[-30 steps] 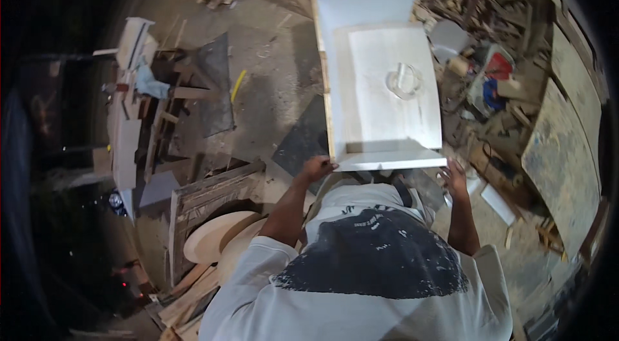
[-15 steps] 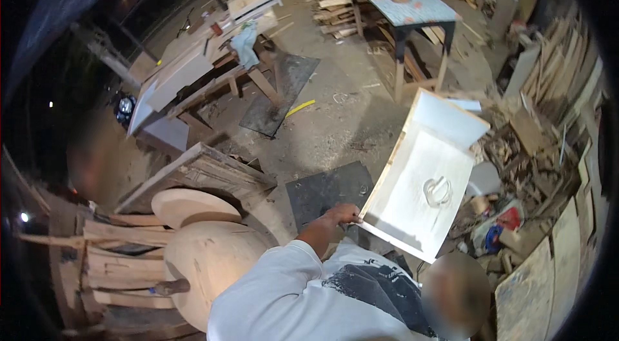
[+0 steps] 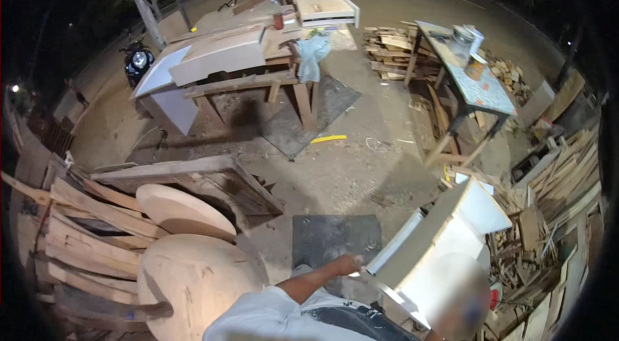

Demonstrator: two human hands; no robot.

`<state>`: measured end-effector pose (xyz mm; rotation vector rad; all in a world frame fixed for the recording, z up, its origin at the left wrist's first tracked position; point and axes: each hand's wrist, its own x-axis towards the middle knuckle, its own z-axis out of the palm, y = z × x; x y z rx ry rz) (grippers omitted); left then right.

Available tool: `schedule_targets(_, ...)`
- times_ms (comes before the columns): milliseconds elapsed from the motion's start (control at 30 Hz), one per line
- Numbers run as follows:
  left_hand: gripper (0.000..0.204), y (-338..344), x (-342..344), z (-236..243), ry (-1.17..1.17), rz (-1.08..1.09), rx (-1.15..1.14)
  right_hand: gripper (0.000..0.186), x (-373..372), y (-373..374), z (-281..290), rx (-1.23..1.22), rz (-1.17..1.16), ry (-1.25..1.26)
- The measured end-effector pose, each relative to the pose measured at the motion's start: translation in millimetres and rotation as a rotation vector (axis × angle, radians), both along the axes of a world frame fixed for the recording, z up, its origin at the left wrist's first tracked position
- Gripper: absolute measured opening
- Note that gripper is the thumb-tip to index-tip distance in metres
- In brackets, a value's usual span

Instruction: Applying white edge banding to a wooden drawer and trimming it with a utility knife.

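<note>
A white, open drawer-like box (image 3: 412,244) with pale wooden edges is tilted in front of me, to the right. My left hand (image 3: 348,265) reaches forward from a white sleeve, its fingers closed at the box's near left corner. Part of the box's near end is covered by a blurred patch, with a bit of skin showing below it. My right hand cannot be made out there. Below the left hand, a dark mat (image 3: 335,234) lies on the ground.
Round wooden boards (image 3: 193,283) and curved planks (image 3: 90,241) crowd the left, beside a framed wooden panel (image 3: 187,176). Ahead stand a cluttered workbench (image 3: 238,86) and a paint-spattered table (image 3: 477,83) with cans. Scrap wood (image 3: 567,173) is heaped at right.
The view has lifted toward the road. The white box has tipped so that its left outer side shows, and the ring-like thing inside is out of sight. My left hand stays at its corner.
</note>
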<state>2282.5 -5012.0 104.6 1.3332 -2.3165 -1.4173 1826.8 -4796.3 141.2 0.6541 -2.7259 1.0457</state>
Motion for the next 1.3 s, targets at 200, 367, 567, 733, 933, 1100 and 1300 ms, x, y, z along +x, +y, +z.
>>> schedule_targets(200, 0.048, -43, 220, 31, -0.162, 0.28, 0.25, 0.036, 126, -175, 55, 0.005, 0.379, 0.163)
schedule_targets(367, 0.04, -84, 284, 25, -0.075, 0.455, 0.278, 0.028, 239, -280, 81, 0.125, 0.671, -0.016)
schedule_targets(567, 0.041, -168, 218, 38, 0.129, 0.333, 0.238, 0.019, 225, -334, -44, 0.605, 0.848, -0.55)
schedule_targets(733, 0.048, -271, 220, 9, -0.118, 0.161, 0.314, 0.021, 187, -457, -86, 0.576, 0.855, -0.82)
schedule_targets(933, 0.048, -459, 235, -87, -0.355, -0.002, 0.126, 0.035, 109, -663, -17, 0.411, 0.832, -0.987)
schedule_targets(1100, 0.043, -674, 175, 127, -0.152, 0.317, -0.081, 0.05, 42, -807, 2, 0.346, 0.826, -1.135)
schedule_targets(1300, 0.047, -792, 117, 182, 0.089, 0.293, -0.08, 0.028, 10, -954, -1, 0.15, 0.778, -1.098)
